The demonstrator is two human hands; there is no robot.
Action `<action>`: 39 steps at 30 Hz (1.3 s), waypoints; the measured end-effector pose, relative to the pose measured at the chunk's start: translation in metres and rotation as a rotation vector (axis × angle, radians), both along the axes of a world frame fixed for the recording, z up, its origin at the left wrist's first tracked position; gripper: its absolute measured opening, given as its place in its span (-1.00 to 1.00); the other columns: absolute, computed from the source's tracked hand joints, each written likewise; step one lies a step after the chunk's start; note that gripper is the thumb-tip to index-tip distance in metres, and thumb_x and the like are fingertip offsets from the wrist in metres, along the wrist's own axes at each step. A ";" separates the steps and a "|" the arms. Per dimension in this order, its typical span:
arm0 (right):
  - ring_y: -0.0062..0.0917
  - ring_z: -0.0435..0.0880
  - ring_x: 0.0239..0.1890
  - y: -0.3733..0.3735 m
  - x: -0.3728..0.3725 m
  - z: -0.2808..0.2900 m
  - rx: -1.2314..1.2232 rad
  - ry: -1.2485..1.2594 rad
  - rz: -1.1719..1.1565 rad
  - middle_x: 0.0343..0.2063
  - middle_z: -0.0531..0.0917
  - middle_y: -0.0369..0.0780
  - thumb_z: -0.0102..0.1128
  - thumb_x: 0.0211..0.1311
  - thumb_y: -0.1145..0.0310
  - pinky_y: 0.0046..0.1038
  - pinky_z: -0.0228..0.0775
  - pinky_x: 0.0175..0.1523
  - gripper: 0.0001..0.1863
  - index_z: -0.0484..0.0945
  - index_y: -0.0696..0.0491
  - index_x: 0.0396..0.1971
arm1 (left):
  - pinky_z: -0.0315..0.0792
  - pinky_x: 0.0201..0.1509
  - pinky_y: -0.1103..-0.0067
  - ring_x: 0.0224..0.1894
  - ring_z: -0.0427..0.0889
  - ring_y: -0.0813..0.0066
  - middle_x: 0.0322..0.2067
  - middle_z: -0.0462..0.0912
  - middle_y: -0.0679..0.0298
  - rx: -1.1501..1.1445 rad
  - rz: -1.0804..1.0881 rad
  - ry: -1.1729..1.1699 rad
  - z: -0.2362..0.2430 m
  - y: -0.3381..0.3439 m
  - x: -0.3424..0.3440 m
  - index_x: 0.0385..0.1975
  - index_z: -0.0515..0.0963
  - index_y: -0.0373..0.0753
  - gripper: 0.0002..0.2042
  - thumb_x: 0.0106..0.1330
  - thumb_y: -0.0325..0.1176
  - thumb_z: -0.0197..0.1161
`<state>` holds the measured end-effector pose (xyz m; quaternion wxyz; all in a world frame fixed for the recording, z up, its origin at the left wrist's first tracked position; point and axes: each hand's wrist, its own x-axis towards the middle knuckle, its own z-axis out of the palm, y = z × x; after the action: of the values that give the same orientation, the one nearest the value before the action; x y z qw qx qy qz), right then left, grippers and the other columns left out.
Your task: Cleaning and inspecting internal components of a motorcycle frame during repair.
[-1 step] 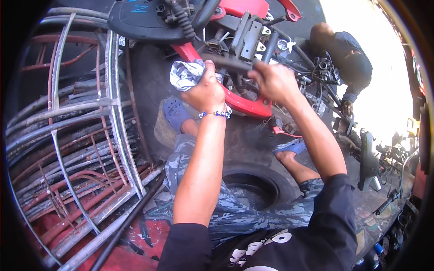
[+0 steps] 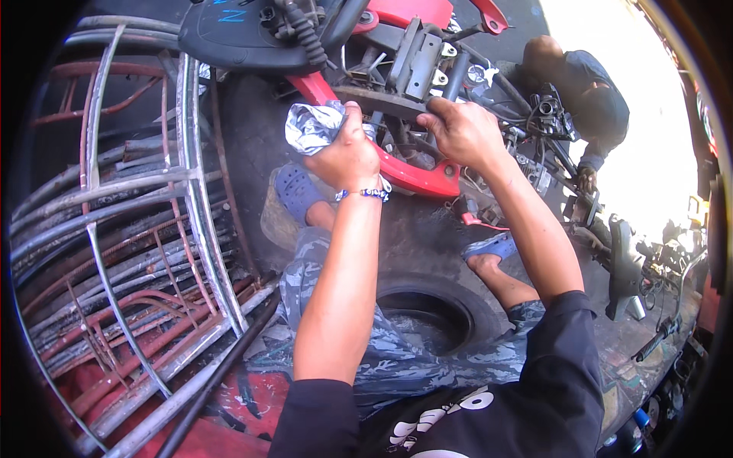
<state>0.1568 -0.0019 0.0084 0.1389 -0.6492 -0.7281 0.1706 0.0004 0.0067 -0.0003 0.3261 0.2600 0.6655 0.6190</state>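
My left hand (image 2: 343,153) is closed on a crumpled grey-and-white cloth (image 2: 309,126) and what looks like one end of a flat dark bar (image 2: 385,103). My right hand (image 2: 466,133) grips the bar's other end, thumb and fingers wrapped round it. Both hands are over a red curved frame piece (image 2: 405,172) of a partly stripped machine with grey brackets, tubes and a black seat-like panel (image 2: 237,38). Whether the bar touches the red piece is hidden by my hands and the cloth.
A metal rack (image 2: 183,172) with piled tubes stands left. A black tyre (image 2: 469,317) lies between my legs. At upper right another person (image 2: 595,91) bends over loose engine parts (image 2: 546,107), a hand (image 2: 586,177) low among them. A red-handled tool (image 2: 469,214) lies below the frame.
My right hand and the dark bar have shifted very slightly and look less blurred. Otherwise the view is nearly the same.
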 end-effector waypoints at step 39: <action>-0.14 0.62 -0.37 0.054 0.077 -0.070 -0.162 0.135 0.208 -0.52 0.62 0.00 0.43 -0.20 0.10 -0.23 0.41 -0.23 -0.58 0.63 0.16 -0.47 | 0.41 -0.34 0.56 -0.43 0.50 0.58 -0.38 0.60 0.33 -0.079 0.054 -0.152 0.006 0.002 -0.001 -0.33 0.59 -0.43 -0.82 0.08 -0.49 0.34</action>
<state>0.2335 0.0524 -0.0619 0.1164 -0.5665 -0.7642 0.2855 -0.0003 0.0087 0.0058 0.3686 0.1812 0.6696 0.6188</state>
